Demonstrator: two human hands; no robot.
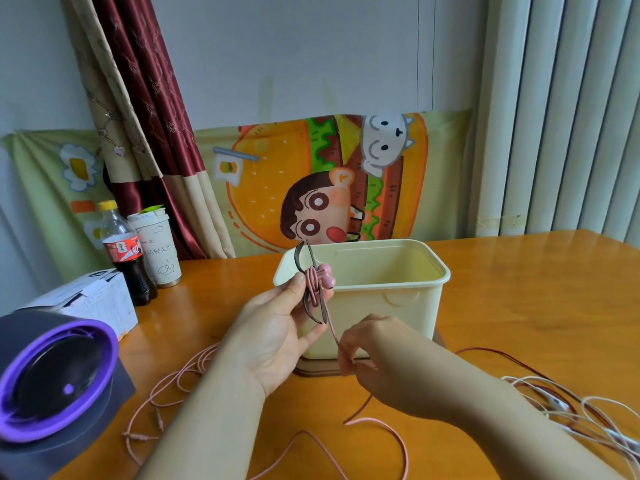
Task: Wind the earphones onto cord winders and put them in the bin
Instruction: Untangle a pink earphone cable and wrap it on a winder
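Pink earphones (pixel 327 277) sit part-wound on the dark cord winder (pixel 318 315). A few turns are bunched at its waist and the two buds poke out on the 3 o'clock side.

We hold the winder upright in our left hand (pixel 277 327), thumb and fingers curled round its edge. It is raised in front of the bin's near corner, which likely leaves both curved ends free for the cord to pass round.

Below it, at about 5 o'clock, our right hand (pixel 377 351) pinches the cord between thumb and fingertips. The stretch up to the winder runs straight, so we judge it is held taut to lay the next turn snugly.

Most of the pink earphones' cord lies slack on the table (pixel 519 306), trailing off toward 6 and 8 o'clock, so the winding looks early.

The cream bin (pixel 381 306) stands open at 12 o'clock from our hands, close enough for an easy drop. We cannot see anything inside it from this angle.

At 4 o'clock a tangle of white and red earphones (pixel 588 410) waits on the table. Far out at 9 to 10 o'clock are a purple-ringed gadget (pixel 55 375), a box (pixel 90 299), a cola bottle (pixel 123 251) and a cup (pixel 159 247).
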